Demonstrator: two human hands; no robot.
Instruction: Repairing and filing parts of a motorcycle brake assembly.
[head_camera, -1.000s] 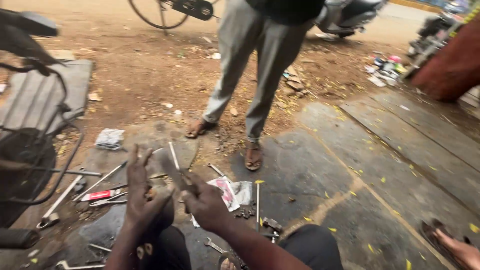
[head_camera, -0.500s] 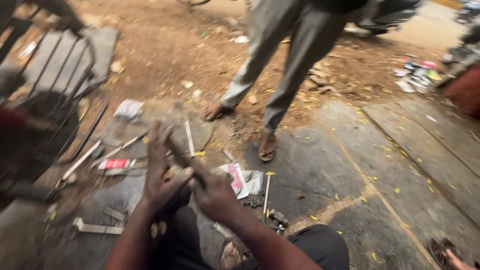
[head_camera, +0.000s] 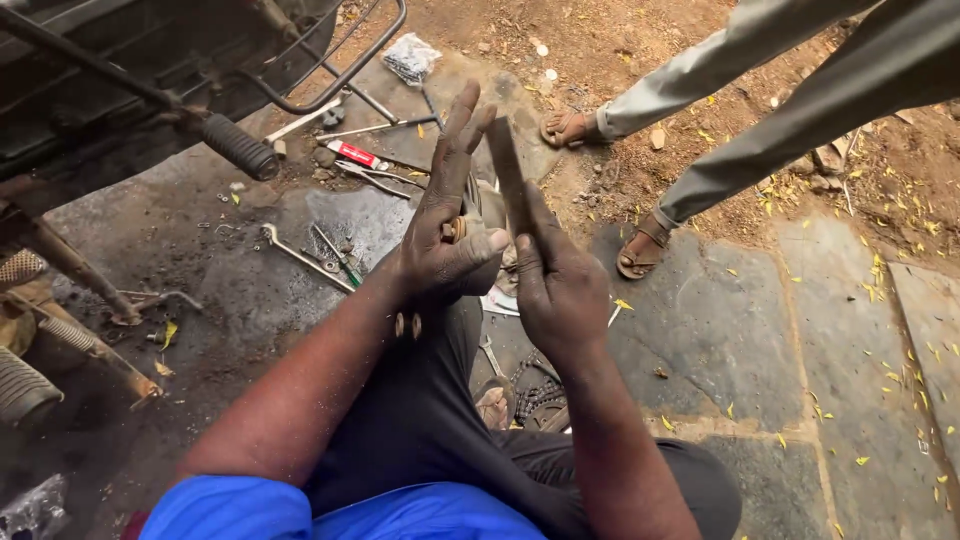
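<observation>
Roughly, item by item. Head view, the only one:

- Left hand (head_camera: 445, 235): raised over the lap, fingers spread and pointing up. Thumb was folded across to the right, its tip against the foot of the strip. A small brass-coloured round pc (head_camera: 455, 228) sat at the thumb base; how it was held, cannot tell.
- Right hand (head_camera: 560, 285): fingers pressed together, straight, laid along the dark flat metal strip (head_camera: 507, 170). Thumb was hidden.
- Strip: upright, slightly tilted, between the two hands, top end clear of the fingertips, above the stone slab floor (head_camera: 740, 340).
- Step in hand, as judged: strip steadied between both hands, approx. at chest-front. Any further handling would call for a firmer pinch low on the strip, since only fingers and one thumb tip bore on it.
- Floor, far-left part: red-handled tool (head_camera: 355, 155), pliers (head_camera: 375, 177), spanner (head_camera: 300, 255), green-handled screwdriver (head_camera: 338, 257), clear bag of small parts (head_camera: 410, 57).
- Left edge: vehicle frame w/ rubber footpeg (head_camera: 238, 146).
- Far side: another person's sandalled foot (head_camera: 640, 250), well apart from the hands.
</observation>
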